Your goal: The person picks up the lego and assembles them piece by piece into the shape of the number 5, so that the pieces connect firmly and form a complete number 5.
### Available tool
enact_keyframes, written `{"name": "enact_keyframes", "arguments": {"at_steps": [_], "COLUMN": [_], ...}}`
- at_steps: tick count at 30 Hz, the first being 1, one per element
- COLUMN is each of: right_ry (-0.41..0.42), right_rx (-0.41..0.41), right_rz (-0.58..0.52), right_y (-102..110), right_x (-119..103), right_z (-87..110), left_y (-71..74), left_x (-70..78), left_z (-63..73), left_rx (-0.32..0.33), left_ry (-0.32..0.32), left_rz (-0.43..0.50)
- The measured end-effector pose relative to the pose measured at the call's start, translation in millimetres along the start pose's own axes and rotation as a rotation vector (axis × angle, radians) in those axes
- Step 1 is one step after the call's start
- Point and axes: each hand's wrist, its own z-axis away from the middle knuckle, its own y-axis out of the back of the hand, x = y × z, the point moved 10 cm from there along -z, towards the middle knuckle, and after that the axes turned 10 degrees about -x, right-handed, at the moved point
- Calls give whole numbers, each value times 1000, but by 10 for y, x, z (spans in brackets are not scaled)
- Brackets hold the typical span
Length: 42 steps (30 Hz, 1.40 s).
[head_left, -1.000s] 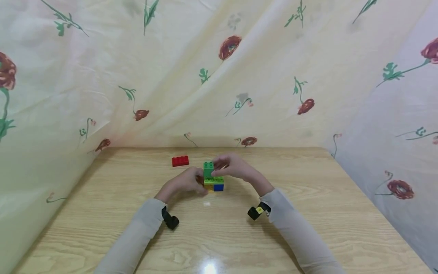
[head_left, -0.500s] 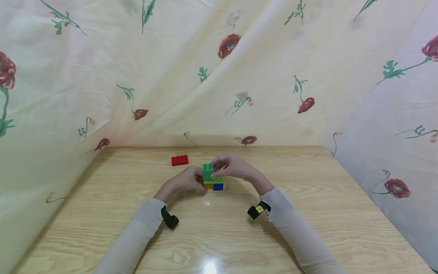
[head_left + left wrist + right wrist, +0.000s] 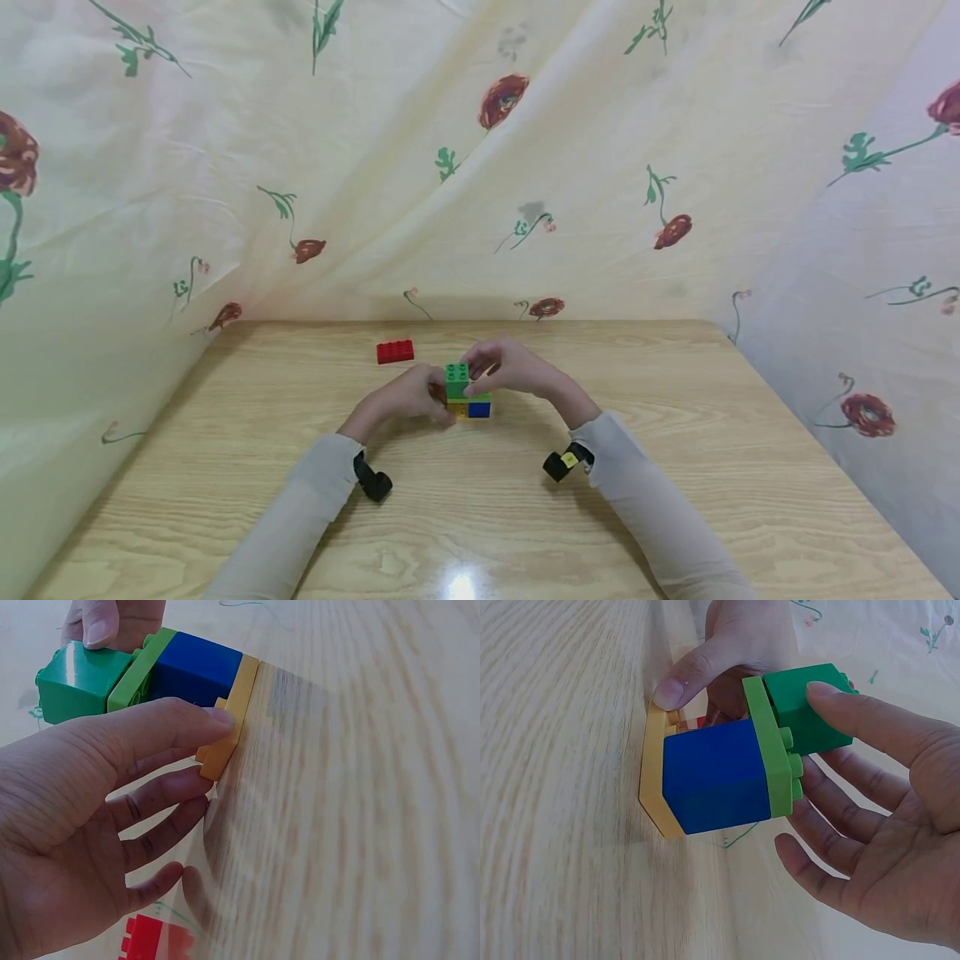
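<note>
A small stack stands on the wooden table between both hands. At its base is a thin orange plate [image 3: 241, 690], with a blue brick [image 3: 716, 776] at one end and a thin lime-green plate [image 3: 781, 784] across the top. My left hand [image 3: 408, 393] grips the orange plate at the end away from the blue brick, thumb over its upper side. From the other side my right hand [image 3: 513, 368] pinches a dark green brick [image 3: 457, 383] between thumb and fingers. That brick sits right at the lime plate's left end, over the part beside the blue brick.
A red brick [image 3: 395, 352] lies flat on the table [image 3: 465, 517], behind and left of the stack. Flower-patterned cloth [image 3: 360, 167] hangs along the back and both sides of the table. Each wrist carries a black strap with a small camera [image 3: 557, 467].
The dark green brick, in my right hand, has come down slightly closer onto the lime-green plate. My left hand keeps its hold on the base, and the red brick has stayed put.
</note>
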Motion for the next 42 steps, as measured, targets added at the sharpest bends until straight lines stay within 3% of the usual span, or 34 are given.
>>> {"name": "enact_keyframes", "arguments": {"at_steps": [6,17,33,42], "right_ry": [21,18,17,41], "right_rx": [-3,-19,-40,-47], "right_rz": [-4,-12,0,45], "right_y": [34,-23,-18,-79], "right_x": [-7,48,64,35], "right_z": [-17,31,28,-8], "left_y": [45,-34,-27,-22], "left_x": [3,-33,-24,-24], "left_z": [-8,1,-17,3], "left_rx": [8,8,-2,8], "left_ry": [2,11,-16,4], "left_rz": [1,-8,-4,4]}}
